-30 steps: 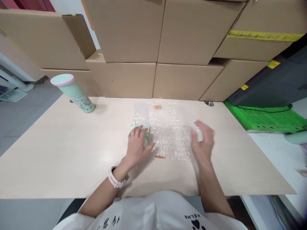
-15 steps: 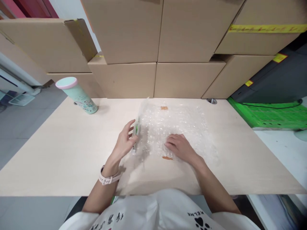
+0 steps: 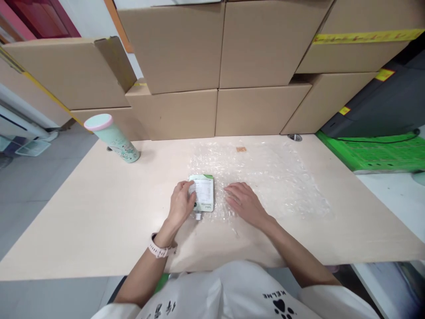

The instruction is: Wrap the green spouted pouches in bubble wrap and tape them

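Note:
A flat white and green spouted pouch [image 3: 205,195] lies on the left part of the bubble wrap [image 3: 268,177], its capped spout toward me. My left hand [image 3: 181,201] grips the pouch by its left edge, thumb and fingertips over its printed face. Just to the right of the pouch, my right hand [image 3: 245,201] rests on the bubble wrap with fingers stretched out and thumb a little apart. The wrap is spread out flat, and an orange-brown patch [image 3: 241,149] shows near its far edge.
A mint-green tumbler [image 3: 117,141] with a pink-rimmed lid stands at the table's [image 3: 99,221] back left. Stacked cardboard boxes [image 3: 182,115] line the far edge. To the right are a green plastic crate [image 3: 381,153] and a dark machine [image 3: 372,106].
My left hand has brought the pouch rightward and tipped it from on edge to lying flat on the bubble wrap. The wrap has shifted and spread to the right; my right hand stays nearby.

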`<state>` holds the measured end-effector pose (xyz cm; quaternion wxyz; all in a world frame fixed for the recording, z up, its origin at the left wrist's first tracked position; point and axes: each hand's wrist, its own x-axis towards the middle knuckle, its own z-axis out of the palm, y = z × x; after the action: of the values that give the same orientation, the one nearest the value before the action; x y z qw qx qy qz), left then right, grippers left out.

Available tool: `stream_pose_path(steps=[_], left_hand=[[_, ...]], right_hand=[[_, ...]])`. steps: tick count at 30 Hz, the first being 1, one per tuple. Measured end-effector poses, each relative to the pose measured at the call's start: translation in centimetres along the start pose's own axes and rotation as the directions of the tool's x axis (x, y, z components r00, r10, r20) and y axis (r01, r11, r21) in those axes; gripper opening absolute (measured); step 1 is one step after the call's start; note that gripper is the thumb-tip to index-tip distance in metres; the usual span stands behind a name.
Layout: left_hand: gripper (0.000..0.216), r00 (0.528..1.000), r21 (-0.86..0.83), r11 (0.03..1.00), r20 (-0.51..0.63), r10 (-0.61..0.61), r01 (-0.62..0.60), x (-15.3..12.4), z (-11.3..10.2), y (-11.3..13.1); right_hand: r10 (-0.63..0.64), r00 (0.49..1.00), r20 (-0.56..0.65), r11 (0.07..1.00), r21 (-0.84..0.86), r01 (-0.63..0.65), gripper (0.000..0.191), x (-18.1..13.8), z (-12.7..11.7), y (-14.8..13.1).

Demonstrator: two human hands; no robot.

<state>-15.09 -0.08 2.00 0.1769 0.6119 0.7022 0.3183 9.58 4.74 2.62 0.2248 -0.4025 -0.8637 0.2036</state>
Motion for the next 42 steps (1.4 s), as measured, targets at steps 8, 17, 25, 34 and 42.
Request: stream_pose_path(steps=[8,17,25,34,42], left_hand=[[0.052,0.951,-0.558,0.774,0.108,-0.29,0.299,-0.2,0.9,-0.3],[0.063,0.895,-0.653,0.624,0.217,-0.389,0.43,-0.1,0.5,-0.5],[0.024,0.85,-0.608,0.595,0.339,-0.404,0.526,-0.1,-0.1,0.5],[0.037,0.837,-0.675,0.498,0.473,-0.273,0.544,-0.1,-0.6,1.0],[0.031,0.9,-0.818,0.388,0.428,-0.086,0.426,-0.5,0.3,1.5]], right_hand=[[-0.045,0.968,0.248,0.992,-0.1,0.072,0.08,-0.5,1.7,-0.5],[-0.096,0.976,0.196,0.968,-0.208,0.137,0.054,-0.5,2.5,-0.1],[-0.11,0.977,0.182,0.967,-0.206,0.147,0.052,-0.6,2.6,0.1],[-0.049,0.96,0.277,0.993,-0.087,0.076,0.071,-0.6,2.0,-0.7],[-0.052,0.919,0.391,0.996,0.089,0.019,0.103,-0.9,1.7,-2.5]])
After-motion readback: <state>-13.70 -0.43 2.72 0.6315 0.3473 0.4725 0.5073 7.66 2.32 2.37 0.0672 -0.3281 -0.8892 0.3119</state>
